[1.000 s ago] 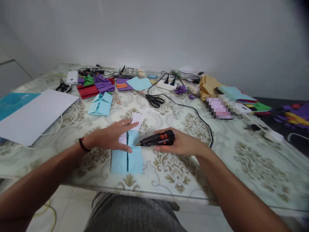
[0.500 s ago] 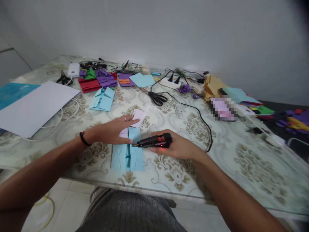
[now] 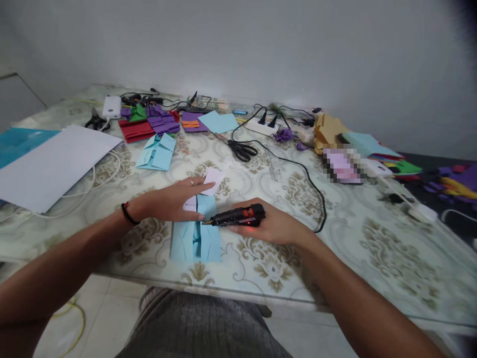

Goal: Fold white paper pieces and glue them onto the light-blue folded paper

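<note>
My right hand (image 3: 274,222) is wrapped round a black hot glue gun (image 3: 238,216) with a lit red lamp. Its brass nozzle points left, over the middle of a folded light-blue paper piece (image 3: 210,243) on the table. My left hand (image 3: 179,200) lies across the upper part of that piece, fingers stretched out and the thumb close to the nozzle. A small white paper (image 3: 213,180) shows under its fingertips. The palm hides part of the blue folds. Whether the nozzle touches the paper I cannot tell.
A black cord curves to a white power strip (image 3: 261,127) at the back. Black-handled scissors (image 3: 242,149) lie ahead. Another folded blue piece (image 3: 158,153) rests at left, near large white sheets (image 3: 63,161). A pixelated phone-like item (image 3: 343,166) and coloured papers (image 3: 372,145) are at right.
Both hands, the glue gun and the folded paper stay almost in place. The whole view has shifted slightly.
</note>
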`<control>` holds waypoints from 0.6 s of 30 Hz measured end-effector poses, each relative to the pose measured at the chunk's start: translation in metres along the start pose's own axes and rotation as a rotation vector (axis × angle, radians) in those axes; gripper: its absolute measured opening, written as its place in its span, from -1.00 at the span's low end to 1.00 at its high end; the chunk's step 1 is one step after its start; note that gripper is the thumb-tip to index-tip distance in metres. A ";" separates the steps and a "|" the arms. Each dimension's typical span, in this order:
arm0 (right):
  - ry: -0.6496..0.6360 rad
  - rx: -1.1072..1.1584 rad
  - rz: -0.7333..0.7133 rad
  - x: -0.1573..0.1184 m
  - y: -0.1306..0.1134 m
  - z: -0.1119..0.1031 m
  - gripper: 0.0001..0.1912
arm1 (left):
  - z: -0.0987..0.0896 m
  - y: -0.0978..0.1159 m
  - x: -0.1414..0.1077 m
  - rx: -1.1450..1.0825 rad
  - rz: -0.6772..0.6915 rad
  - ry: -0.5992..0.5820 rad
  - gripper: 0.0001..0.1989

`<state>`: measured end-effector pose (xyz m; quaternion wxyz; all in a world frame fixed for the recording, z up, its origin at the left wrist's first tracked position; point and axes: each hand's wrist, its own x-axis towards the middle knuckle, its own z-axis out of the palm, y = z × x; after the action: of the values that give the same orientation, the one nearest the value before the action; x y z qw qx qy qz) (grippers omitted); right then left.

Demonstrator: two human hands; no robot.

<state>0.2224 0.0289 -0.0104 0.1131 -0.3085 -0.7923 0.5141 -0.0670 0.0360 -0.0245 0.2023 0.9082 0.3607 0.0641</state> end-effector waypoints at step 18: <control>-0.033 -0.022 0.028 -0.003 0.000 -0.009 -0.72 | -0.003 0.002 0.002 0.008 -0.026 -0.038 -0.10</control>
<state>0.2293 0.0338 -0.0054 0.0896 -0.3123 -0.7952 0.5120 -0.0654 0.0370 -0.0210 0.2062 0.9054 0.3687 0.0426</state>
